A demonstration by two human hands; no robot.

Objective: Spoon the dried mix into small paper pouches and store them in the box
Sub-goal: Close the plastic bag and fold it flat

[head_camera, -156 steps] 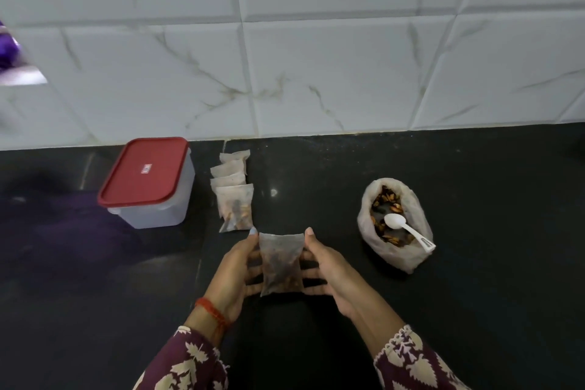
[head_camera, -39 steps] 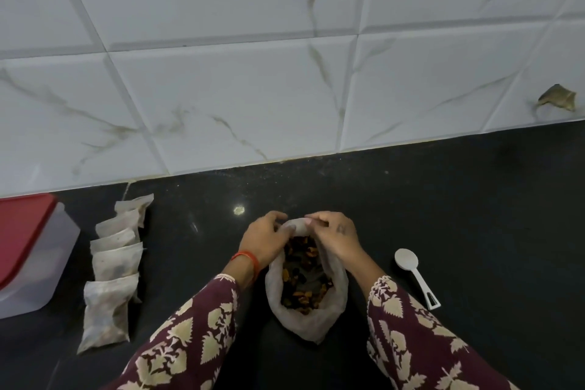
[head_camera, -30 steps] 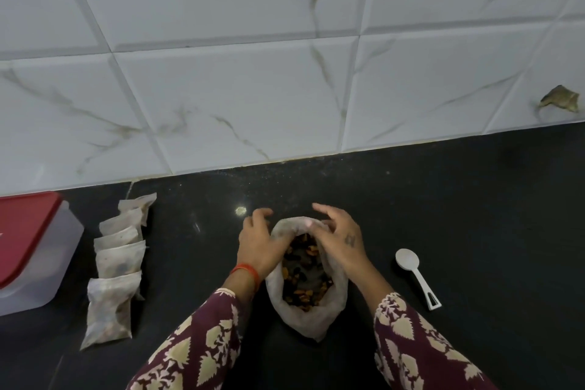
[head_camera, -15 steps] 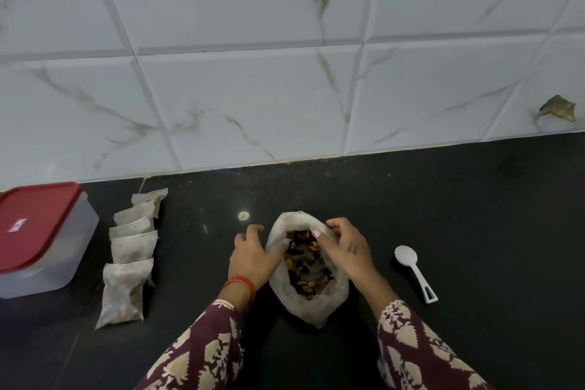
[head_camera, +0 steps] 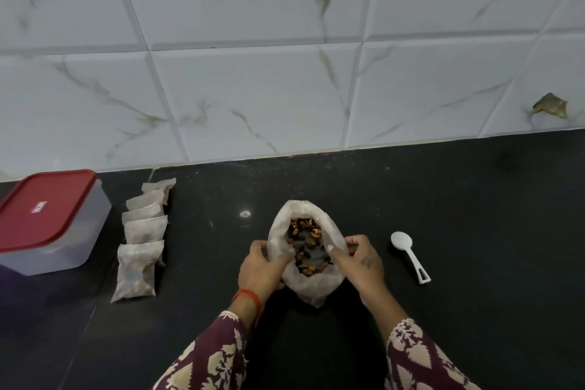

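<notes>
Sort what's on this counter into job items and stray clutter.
Job: bag of mix, held by left hand and right hand; spoon; filled pouches; box.
Stray: brown scrap on the wall tile.

The black countertop (head_camera: 474,215) lies bare to the right beyond the white spoon (head_camera: 408,255), and a wide open strip runs behind the bag of dried mix (head_camera: 305,250) up to the tiled wall (head_camera: 253,89). Both the left hand (head_camera: 261,266) and the right hand (head_camera: 357,260) crowd the bag's rim, closing off its sides. To the left, the row of filled pouches (head_camera: 142,237) lies just beside the lidded box (head_camera: 47,218), with only a narrow gap between them, while clear counter separates the pouches from the bag
</notes>
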